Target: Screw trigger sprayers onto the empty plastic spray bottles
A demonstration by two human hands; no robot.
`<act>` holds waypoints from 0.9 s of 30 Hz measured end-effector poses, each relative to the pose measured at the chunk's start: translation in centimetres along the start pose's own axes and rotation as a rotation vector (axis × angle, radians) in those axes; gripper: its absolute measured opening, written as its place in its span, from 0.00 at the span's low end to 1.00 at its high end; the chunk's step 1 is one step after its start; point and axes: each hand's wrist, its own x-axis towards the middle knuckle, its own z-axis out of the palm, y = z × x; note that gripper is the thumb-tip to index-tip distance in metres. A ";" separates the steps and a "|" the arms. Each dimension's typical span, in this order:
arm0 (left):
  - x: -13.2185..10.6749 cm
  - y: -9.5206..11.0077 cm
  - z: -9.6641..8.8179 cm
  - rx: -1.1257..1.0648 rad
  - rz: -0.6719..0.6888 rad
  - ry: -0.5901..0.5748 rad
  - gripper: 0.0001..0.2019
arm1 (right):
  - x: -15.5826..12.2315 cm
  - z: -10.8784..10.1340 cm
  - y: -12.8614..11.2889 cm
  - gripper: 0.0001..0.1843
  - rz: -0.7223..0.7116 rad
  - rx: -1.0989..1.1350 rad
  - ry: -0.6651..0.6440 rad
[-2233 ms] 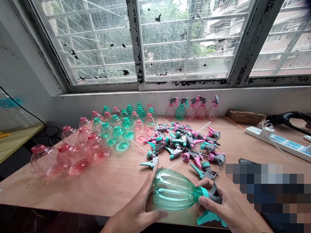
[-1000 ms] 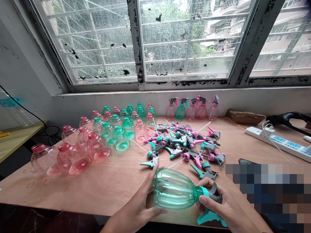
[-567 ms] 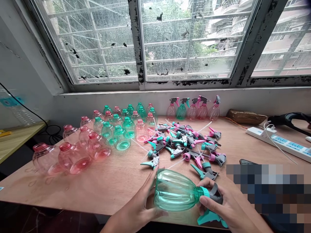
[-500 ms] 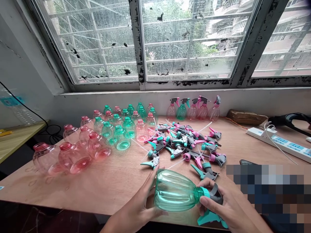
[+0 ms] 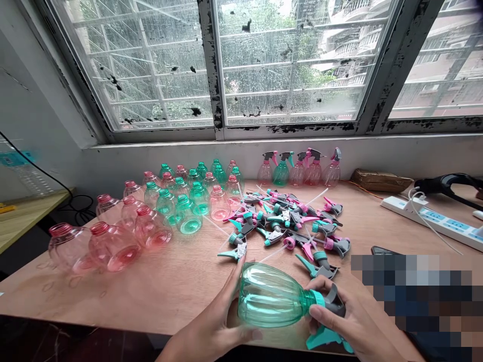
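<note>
While the left hand (image 5: 217,314) grasps loosely the base of a green bottle (image 5: 271,296), with its fingers at the far side and its thumb along the lower edge, the right hand (image 5: 350,319) grips the spray head (image 5: 335,300) at the neck. The bottle is lying on its side between both hands, above the near edge of the wooden table (image 5: 151,296). The turquoise collar (image 5: 317,297) sits against the bottle's neck, but how tightly it is screwed I cannot tell. Below the right hand, the turquoise trigger (image 5: 325,337) points downward.

Just beyond the hands, one loose sprayer (image 5: 320,264) in grey and turquoise lies on the wood, and behind it spreads a heap of sprayers (image 5: 277,236), grey with pink or turquoise parts, some with thin clear tubes. To the left stand many bottles without heads: pink bottles (image 5: 113,249) in the front, and green bottles (image 5: 188,216) mixed with pink ones further back. At the right lies a white power strip (image 5: 433,221).

Near the wall, five bottles with heads (image 5: 279,173) stand upright in a row, one green and four pink. Farthest is the window (image 5: 209,75), with its frame peeling.
</note>
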 end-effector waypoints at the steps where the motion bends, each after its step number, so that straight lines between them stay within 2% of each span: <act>1: -0.1 0.0 0.0 0.016 0.002 0.009 0.50 | 0.0 0.0 0.0 0.20 0.001 0.001 0.000; 4: -0.2 0.1 0.1 0.041 0.032 0.020 0.48 | 0.0 0.0 -0.1 0.20 0.008 0.005 -0.006; 9: -0.1 1.0 0.1 0.014 0.101 -0.029 0.41 | 0.0 0.0 -0.1 0.20 0.004 -0.008 0.001; 11: 0.0 1.0 0.1 0.019 0.097 -0.021 0.43 | 0.0 0.0 -0.1 0.20 0.007 -0.010 0.004; 16: -0.1 0.1 -0.2 -0.014 0.016 -0.024 0.55 | 0.0 0.1 0.0 0.20 -0.010 -0.022 0.003; 21: -0.2 -0.4 -0.1 -0.063 0.010 0.002 0.52 | -0.1 0.2 -0.2 0.20 0.004 -0.013 0.023; 27: -0.3 0.2 0.2 -0.040 0.056 -0.012 0.47 | 0.0 -0.1 0.1 0.19 -0.001 -0.010 -0.015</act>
